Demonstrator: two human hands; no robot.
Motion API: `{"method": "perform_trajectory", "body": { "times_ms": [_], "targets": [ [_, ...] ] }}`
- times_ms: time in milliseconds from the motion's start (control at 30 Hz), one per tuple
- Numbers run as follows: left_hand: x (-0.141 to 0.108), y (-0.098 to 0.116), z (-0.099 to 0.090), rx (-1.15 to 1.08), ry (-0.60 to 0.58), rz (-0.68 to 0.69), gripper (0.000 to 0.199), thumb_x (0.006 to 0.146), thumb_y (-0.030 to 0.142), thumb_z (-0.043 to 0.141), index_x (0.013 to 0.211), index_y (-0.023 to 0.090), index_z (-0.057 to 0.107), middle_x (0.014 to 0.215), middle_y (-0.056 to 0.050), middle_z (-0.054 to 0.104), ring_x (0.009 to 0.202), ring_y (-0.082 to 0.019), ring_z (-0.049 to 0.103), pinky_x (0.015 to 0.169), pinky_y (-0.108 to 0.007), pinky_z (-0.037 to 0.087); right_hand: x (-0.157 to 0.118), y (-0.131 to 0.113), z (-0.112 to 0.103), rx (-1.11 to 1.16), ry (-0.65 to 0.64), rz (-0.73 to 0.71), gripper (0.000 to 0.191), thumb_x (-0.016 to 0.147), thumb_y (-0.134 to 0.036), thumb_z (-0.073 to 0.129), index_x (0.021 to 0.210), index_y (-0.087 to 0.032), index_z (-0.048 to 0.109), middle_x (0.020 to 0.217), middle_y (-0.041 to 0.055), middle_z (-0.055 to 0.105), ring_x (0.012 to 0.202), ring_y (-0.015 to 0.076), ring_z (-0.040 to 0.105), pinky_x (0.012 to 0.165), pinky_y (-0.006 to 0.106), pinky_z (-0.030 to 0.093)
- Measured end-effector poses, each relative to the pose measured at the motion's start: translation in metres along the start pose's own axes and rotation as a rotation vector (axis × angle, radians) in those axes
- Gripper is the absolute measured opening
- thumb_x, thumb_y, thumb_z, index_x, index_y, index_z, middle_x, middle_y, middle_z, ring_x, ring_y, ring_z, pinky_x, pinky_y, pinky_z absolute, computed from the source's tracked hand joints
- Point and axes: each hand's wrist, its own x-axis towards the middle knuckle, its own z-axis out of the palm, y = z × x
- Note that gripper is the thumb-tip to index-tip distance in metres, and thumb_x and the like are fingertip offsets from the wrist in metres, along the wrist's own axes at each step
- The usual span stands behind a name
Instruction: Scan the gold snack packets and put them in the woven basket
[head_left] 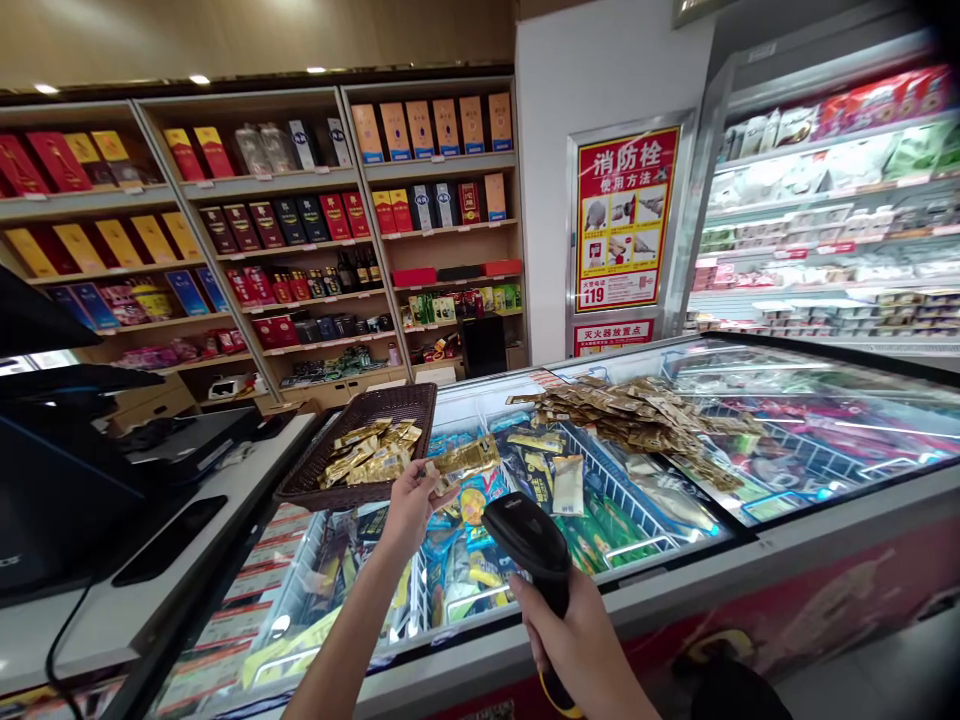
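Observation:
My left hand (409, 510) reaches out over the freezer, pinching a flat gold foil packet (465, 462) between fingers and thumb. The packet is just beside a brown woven basket (382, 405), which rests tilted on the freezer's edge and holds a heap of similar gold packets (367, 458). My right hand (574, 640) is wrapped around the handle of a black handheld barcode scanner (526, 543), whose head points up and forward. A large pile of gold packets (622, 418) lies farther off on the freezer's glass lid.
A glass-topped chest freezer (817, 440) full of packaged frozen goods runs below my hands. A white counter (97, 610) with a black monitor stands at left. Shelves of boxed goods and bottles line the back, and a chilled display case stands at right.

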Motion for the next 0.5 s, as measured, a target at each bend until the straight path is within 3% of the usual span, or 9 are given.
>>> {"method": "perform_trajectory", "body": {
  "times_ms": [200,400,500],
  "targets": [
    [0.006,-0.003,-0.003,-0.024,0.030,-0.032,0.042,0.072,0.022,0.085,0.111,0.018,0.069,0.068,0.005,0.061,0.074,-0.017,0.071,0.092,-0.051,0.065,0.000,-0.002,0.000,-0.027,-0.011,-0.012,0.052,0.080,-0.068,0.073,0.085,-0.018,0.060,0.043,-0.0064,0.047,0.035,0.0135,0.046,0.040,0.025,0.037],
    [0.009,-0.004,-0.009,-0.013,0.000,-0.048,0.042,0.075,0.022,0.083,0.114,0.018,0.069,0.098,-0.004,0.076,0.098,-0.023,0.075,0.096,-0.051,0.063,0.003,-0.004,0.002,-0.016,-0.031,-0.008,0.053,0.081,-0.068,0.070,0.090,-0.016,0.063,0.042,-0.0077,0.044,0.035,0.0131,0.045,0.038,0.025,0.035],
    [0.008,-0.004,-0.010,-0.007,-0.013,-0.053,0.040,0.076,0.022,0.083,0.113,0.018,0.068,0.102,-0.005,0.077,0.100,-0.024,0.075,0.098,-0.053,0.062,0.003,-0.005,0.004,-0.017,-0.052,0.001,0.051,0.083,-0.066,0.069,0.093,-0.016,0.064,0.039,-0.0092,0.041,0.034,0.0132,0.044,0.038,0.024,0.035]
  ]
}}
